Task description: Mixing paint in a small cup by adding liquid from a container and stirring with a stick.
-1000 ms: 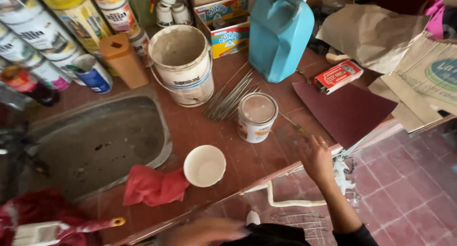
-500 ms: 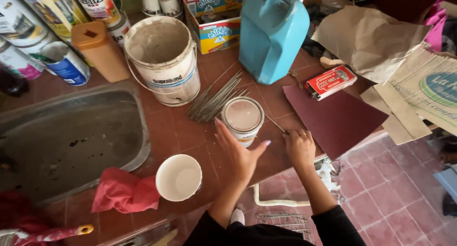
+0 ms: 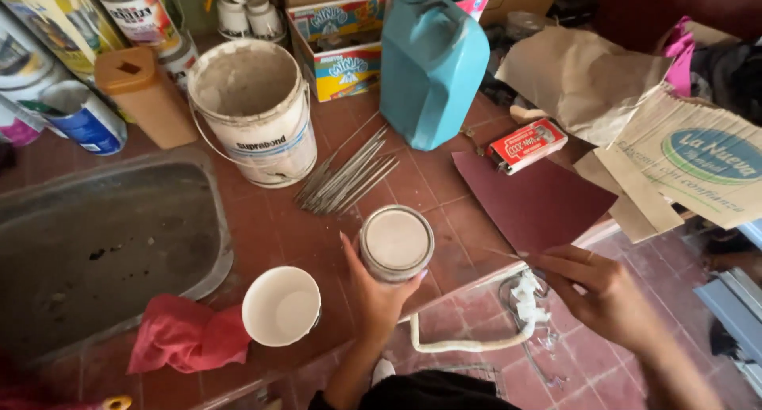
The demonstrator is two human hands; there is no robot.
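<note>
Head view: the jar stands on the desk, between the white cup and the maroon sheet. It looks rigid, smooth, likely glass, so breakable; take it round the wall. Left hand fingers curl round it. Right hand fingers pinch a thin rod.
</note>
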